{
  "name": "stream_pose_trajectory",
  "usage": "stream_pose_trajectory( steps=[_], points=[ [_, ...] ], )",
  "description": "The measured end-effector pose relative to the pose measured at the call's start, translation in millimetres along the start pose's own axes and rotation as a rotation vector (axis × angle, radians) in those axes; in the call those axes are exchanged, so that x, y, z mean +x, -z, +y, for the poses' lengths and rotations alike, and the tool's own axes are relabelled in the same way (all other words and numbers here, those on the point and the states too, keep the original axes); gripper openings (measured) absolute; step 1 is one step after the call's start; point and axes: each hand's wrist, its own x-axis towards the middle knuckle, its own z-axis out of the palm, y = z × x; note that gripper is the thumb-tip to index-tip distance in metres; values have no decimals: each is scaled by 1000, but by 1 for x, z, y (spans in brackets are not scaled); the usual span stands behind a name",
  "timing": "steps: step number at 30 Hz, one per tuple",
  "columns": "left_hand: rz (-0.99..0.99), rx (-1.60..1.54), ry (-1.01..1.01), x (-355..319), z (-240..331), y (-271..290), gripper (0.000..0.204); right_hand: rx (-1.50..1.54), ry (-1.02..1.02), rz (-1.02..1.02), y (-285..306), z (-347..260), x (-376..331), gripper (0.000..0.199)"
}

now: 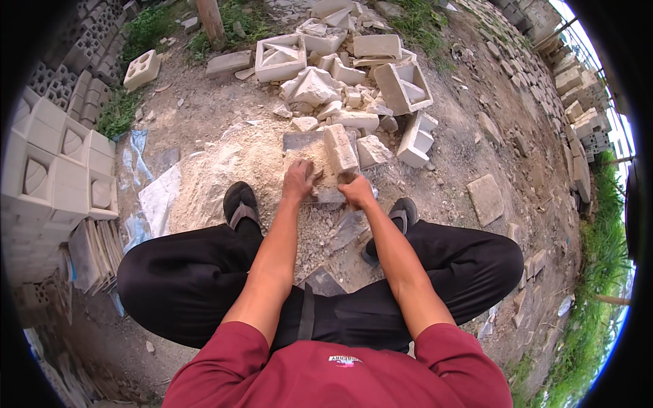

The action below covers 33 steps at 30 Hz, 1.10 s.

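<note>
Nearest, a person squats in black trousers [204,279]. Left hand [298,179] and right hand [356,192] both grasp the near edge of a grey slab [304,143] on the sand heap [224,177]; a pale block [340,148] lies on it. Beyond, broken blocks [354,68] piled.

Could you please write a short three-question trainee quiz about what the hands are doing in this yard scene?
1. True or false: both hands rest at the near edge of the flat grey slab.
2. Which lies on that slab by the right hand? A) a long pale block B) a metal bucket C) a coil of rope
3. What is heaped under the left hand?

Key: 1 true. 2 A. 3 pale sandy powder.
</note>
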Motion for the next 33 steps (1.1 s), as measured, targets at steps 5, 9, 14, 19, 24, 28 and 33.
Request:
stream_pose_trajectory(
  steps=[5,9,14,19,24,28,33],
  points=[
    [165,201,112,-6,9,10,44,72,-53,-34,-3,22,11,47],
    [354,430,-21,-12,6,16,52,57,26,57,-13,39,24,25],
    [-160,302,13,-21,13,19,35,58,11,-13,-19,24,17,26],
    [-25,361,-208,-32,21,13,26,42,-3,11,-9,34,21,27],
    [-74,321,-255,-43,11,15,18,66,-33,-32,-9,13,9,30],
    [-38,263,-230,-50,9,-1,11,91,-14,-17,-1,12,6,31],
    [133,122,-99,-13,18,-15,10,93,-18,-18,-1,6,3,36]
  ],
)
